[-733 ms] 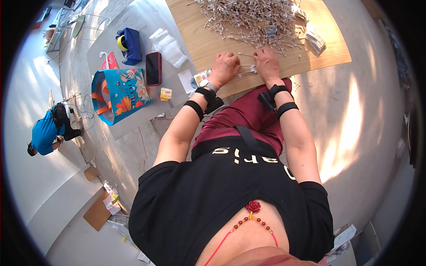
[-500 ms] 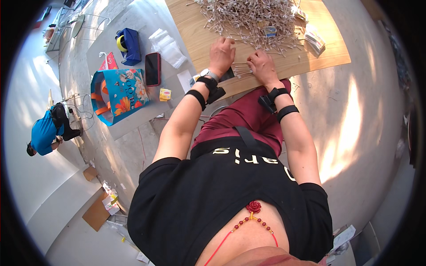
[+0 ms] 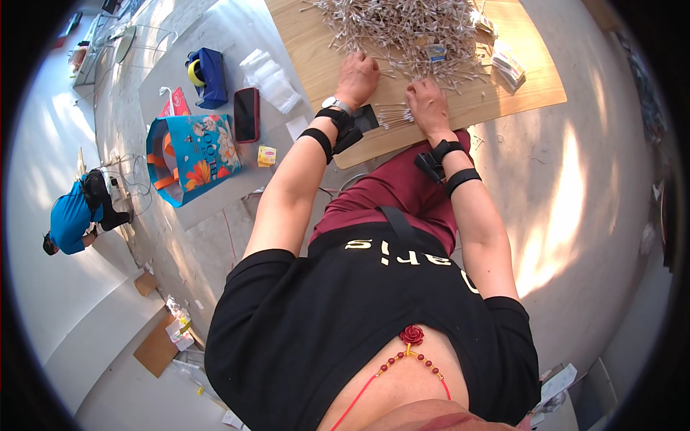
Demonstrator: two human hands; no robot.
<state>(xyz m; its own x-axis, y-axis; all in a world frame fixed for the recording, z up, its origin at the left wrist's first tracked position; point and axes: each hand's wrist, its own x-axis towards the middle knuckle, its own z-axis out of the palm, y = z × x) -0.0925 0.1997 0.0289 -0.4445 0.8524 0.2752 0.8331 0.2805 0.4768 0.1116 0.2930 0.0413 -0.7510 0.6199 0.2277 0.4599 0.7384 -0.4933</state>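
Observation:
A large heap of loose cotton swabs [image 3: 410,36] covers the far part of a wooden tabletop [image 3: 525,100]. My left hand [image 3: 357,77] is at the heap's near left edge, its fingers curled inward; whatever they pinch is hidden. Just below the heap, my right hand [image 3: 428,104] also has its fingers bent together, their tips too small to make out. Between my wrists lies a neat row of cotton swabs [image 3: 393,116] side by side, close to the table's near edge. A dark flat piece [image 3: 366,117] shows beside my left wrist.
Small swab packs [image 3: 508,65] lie right of the heap. On a grey surface to the left are a blue tape dispenser [image 3: 208,77], clear plastic bags [image 3: 272,80], a phone [image 3: 246,115], a small yellow box [image 3: 267,156] and a floral bag [image 3: 194,154]. A person [image 3: 75,212] bends over farther left.
My left hand has moved slightly away from me and left, along the heap's edge. My right hand has shifted a little right and nearer, and more of the swab row shows.

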